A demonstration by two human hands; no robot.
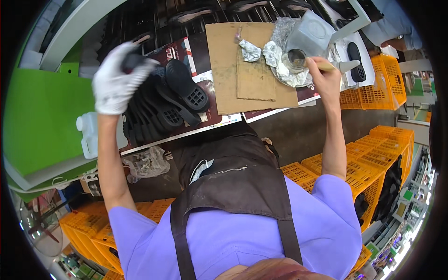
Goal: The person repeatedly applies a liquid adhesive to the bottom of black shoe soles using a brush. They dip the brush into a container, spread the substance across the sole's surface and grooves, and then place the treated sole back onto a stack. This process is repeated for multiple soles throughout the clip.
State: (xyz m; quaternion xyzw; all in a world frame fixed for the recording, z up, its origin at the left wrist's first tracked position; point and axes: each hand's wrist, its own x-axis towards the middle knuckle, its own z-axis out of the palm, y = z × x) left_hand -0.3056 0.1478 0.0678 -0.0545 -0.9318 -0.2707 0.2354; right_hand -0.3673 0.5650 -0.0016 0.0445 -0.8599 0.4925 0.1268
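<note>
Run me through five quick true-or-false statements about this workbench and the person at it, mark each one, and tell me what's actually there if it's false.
1. The left hand wears a white glove. True.
2. The right hand wears a glove too. False: it is bare, and holds a light-coloured handle.
3. The black soles are grouped to the right of the cardboard. False: they are to its left.
4. A white plastic jug is to the left of the soles. True.
5. The apron is bright orange. False: it is dark brown, worn over a purple shirt.
</note>
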